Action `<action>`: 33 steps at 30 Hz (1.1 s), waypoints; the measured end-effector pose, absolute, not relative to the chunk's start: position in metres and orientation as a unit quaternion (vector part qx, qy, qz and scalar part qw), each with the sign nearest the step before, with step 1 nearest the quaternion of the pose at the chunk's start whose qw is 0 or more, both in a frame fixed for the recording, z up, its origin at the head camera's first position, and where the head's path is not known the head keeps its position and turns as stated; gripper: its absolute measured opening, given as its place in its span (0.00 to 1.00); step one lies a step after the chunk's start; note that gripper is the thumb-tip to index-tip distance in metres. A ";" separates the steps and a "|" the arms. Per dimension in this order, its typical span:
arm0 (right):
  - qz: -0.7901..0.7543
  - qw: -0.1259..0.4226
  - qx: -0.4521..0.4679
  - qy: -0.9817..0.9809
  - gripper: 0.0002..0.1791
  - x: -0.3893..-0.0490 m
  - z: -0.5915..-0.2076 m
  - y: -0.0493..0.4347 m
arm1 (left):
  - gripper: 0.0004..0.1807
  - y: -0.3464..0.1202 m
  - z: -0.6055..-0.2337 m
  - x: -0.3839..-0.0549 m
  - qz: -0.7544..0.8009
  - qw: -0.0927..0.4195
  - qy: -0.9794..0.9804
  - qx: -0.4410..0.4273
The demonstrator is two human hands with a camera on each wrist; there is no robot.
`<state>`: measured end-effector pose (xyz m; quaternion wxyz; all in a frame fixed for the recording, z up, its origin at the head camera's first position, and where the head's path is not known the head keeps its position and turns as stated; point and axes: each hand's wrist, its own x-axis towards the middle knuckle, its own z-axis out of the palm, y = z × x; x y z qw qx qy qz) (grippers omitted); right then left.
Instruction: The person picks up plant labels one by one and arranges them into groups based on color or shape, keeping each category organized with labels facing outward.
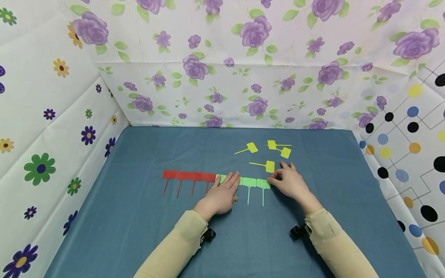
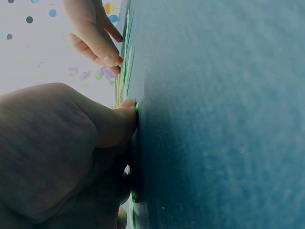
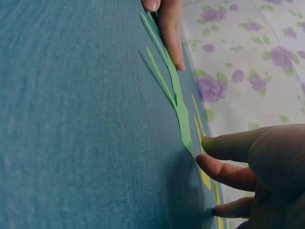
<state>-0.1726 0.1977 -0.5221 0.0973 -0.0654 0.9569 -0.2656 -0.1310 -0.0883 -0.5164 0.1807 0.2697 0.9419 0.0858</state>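
Observation:
T-shaped plastic plant labels form one row across the cloth: several red labels (image 1: 189, 175) at the left, then several green labels (image 1: 249, 181). My left hand (image 1: 220, 195) lies with its fingers extended over the left green labels and covers part of them. At the row's right end, the thumb and index fingertip of my right hand (image 1: 290, 181) are at the edge of the last green label (image 3: 183, 126). In the right wrist view, these fingers (image 3: 224, 171) are nearly straight, with no label between them. Just beyond this hand lies a yellow label (image 1: 269, 166).
More yellow labels (image 1: 252, 147) lie scattered farther back, two of them overlapping. Blue-grey cloth (image 1: 132, 224) covers the table. Patterned curtains (image 1: 194, 92) stand at the back and both sides. A small black camera (image 1: 208, 234) sits at each wrist.

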 end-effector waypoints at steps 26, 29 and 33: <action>-0.271 0.027 -0.071 0.960 0.09 -0.186 -0.510 0.197 | 0.38 -0.090 -0.512 -0.130 0.089 0.182 0.942 0.267; -0.255 0.019 -0.069 0.964 0.09 -0.203 -0.506 0.190 | 0.38 -0.090 -0.512 -0.129 0.091 0.182 0.942 0.266; -0.217 0.026 -0.082 0.972 0.11 -0.232 -0.504 0.181 | 0.38 -0.090 -0.513 -0.129 0.093 0.183 0.942 0.267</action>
